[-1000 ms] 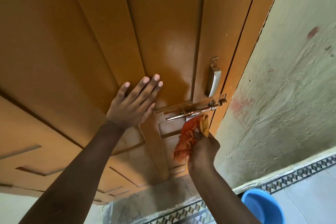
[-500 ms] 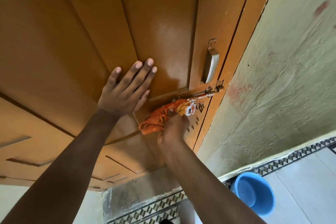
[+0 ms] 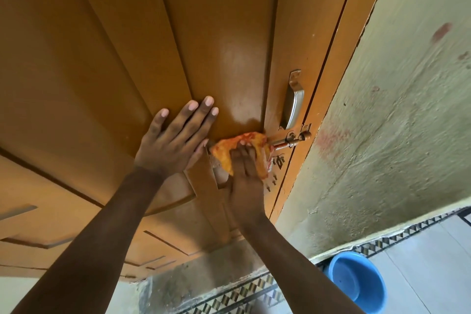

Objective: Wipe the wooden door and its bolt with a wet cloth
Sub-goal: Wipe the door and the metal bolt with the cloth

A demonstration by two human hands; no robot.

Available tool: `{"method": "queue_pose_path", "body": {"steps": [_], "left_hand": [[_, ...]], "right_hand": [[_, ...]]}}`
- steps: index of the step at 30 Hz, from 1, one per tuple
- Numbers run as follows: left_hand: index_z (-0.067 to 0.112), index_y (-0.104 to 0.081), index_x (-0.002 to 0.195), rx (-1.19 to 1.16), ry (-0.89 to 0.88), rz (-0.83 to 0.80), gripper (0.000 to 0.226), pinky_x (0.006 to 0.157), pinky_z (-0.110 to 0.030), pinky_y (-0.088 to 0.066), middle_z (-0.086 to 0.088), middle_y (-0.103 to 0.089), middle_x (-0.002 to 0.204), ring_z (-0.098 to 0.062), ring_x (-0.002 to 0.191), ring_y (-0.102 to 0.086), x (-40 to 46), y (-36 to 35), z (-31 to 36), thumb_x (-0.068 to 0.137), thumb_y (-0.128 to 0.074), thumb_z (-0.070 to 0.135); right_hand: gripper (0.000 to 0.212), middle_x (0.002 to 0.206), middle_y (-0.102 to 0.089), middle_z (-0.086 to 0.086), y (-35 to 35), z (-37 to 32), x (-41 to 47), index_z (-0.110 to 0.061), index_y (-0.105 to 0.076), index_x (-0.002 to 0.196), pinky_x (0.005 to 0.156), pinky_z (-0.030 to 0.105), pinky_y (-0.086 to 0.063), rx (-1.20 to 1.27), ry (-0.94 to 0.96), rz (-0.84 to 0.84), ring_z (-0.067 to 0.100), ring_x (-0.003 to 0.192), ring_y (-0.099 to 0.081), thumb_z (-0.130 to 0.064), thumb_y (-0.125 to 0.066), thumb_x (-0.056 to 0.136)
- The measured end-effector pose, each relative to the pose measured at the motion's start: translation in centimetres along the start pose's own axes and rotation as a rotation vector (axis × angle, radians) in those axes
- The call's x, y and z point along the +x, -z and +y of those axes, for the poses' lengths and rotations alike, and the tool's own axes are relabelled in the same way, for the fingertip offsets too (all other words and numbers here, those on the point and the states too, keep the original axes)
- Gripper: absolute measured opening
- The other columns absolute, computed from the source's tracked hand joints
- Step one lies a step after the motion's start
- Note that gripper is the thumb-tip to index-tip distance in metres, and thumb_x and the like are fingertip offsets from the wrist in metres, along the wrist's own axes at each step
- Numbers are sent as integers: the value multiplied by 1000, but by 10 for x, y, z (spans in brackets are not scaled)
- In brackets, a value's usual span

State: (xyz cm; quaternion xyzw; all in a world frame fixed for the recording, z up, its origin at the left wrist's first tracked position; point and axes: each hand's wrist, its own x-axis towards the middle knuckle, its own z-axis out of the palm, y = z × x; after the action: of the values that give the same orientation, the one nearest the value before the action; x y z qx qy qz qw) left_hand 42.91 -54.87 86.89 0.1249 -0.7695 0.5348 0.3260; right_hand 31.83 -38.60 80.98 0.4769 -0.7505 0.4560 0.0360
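The brown wooden door (image 3: pixel 114 58) fills the upper left of the head view. Its metal slide bolt (image 3: pixel 291 139) runs across the door's right edge, below a silver pull handle (image 3: pixel 293 102). My right hand (image 3: pixel 244 181) presses an orange cloth (image 3: pixel 244 143) over the left part of the bolt; only the bolt's right end shows. My left hand (image 3: pixel 175 140) lies flat on the door panel just left of the cloth, fingers spread, holding nothing.
A rough pale green wall (image 3: pixel 395 122) stands right of the door frame. A blue plastic basin (image 3: pixel 356 280) sits on the tiled floor at the lower right, beside a patterned tile border (image 3: pixel 242 290).
My right hand carried the cloth from below the bolt up onto it, sliding left and then back right along the bolt. My left hand stayed flat on the door.
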Motion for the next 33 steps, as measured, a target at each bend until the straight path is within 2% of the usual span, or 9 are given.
{"method": "queue_pose_path", "body": {"steps": [5,9,12,16,21,25,28,30,33], "left_hand": [[16,-38,165,-6,-6,-4,73,127,-50,-6,-8,-34,169,-27,157,-22,-1,-1,-1,103,-47,54],[16,-38,165,1,-6,-6,73,123,-49,-11,-7,-34,169,-25,155,-26,0,0,-3,102,-48,53],[17,-38,164,-28,3,-4,74,122,-48,-12,-6,-33,170,-24,156,-27,1,3,-1,100,-50,53],[17,-38,165,-34,-9,-12,74,123,-48,-11,-6,-33,169,-23,157,-26,2,2,-1,101,-50,52],[17,-37,165,-25,3,-22,73,128,-49,-4,-8,-29,172,-26,161,-17,-1,0,-1,102,-48,52],[16,-37,165,-19,2,-16,74,128,-50,-3,-9,-29,172,-27,161,-15,-2,-1,-2,101,-49,52],[17,-38,164,-23,0,-5,74,127,-49,-7,-8,-30,171,-26,160,-19,0,0,-1,101,-50,52],[16,-38,164,-25,7,1,74,125,-48,-10,-9,-29,172,-27,161,-17,0,0,-1,101,-50,52],[16,-38,164,-17,9,3,73,127,-49,-6,-9,-28,172,-27,161,-17,0,-1,-1,101,-49,52]], "right_hand": [[49,134,-66,19,2,39,-15,-4,-62,132,64,40,-65,-208,241,-145,37,121,-66,-9,-69,84],[48,134,-65,23,-10,4,-18,-3,-55,134,71,44,-66,-99,99,-89,40,116,-68,-19,-44,90],[51,127,-68,23,-2,17,-15,-3,-59,131,74,44,-64,-87,256,-124,41,108,-71,-18,-46,83],[48,128,-67,22,5,30,-17,-9,-52,135,61,34,-62,-57,92,-66,36,89,-74,-15,-47,87],[54,128,-68,19,4,6,-15,-10,-60,133,90,49,-61,40,322,-274,38,111,-68,-21,-49,81],[41,109,-75,13,17,-12,-30,-20,-54,134,69,20,-57,301,46,34,13,85,-68,-22,-52,92],[42,120,-73,14,29,-15,-31,-13,-57,134,86,17,-56,324,23,293,16,106,-70,-17,-51,93],[44,137,-64,18,28,-4,-26,-8,-53,137,103,21,-51,209,105,238,27,131,-60,-11,-49,93],[48,140,-62,17,9,7,-14,-13,-47,139,82,39,-65,-21,98,13,38,122,-65,-11,-48,91]]}}
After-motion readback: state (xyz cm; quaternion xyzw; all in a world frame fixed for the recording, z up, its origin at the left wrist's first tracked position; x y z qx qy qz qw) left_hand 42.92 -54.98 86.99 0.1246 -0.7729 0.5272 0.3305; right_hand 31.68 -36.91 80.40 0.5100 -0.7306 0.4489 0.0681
